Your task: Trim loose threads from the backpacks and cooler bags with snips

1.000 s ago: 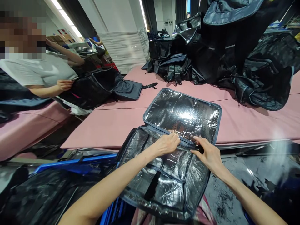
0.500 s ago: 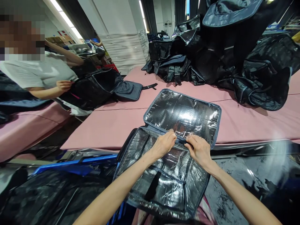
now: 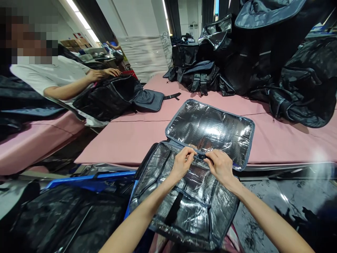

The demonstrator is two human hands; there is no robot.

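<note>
An open insulated bag with silver foil lining lies in front of me, its foil-lined lid flat on the pink table. My left hand and my right hand are both closed in a pinch on the bag's far rim, at the hinge with the lid. The fingertips are a few centimetres apart. A small dark piece shows between them; I cannot make out what it is. A black strap lies inside the bag.
A person in a white shirt at the left handles a black bag. Several dark bags are heaped at the back right. Black plastic-wrapped material and a blue edge lie near me.
My right hand slid left along the rim until it sits close to my left hand. The person at the left moved both hands up onto the top of the black bag.
</note>
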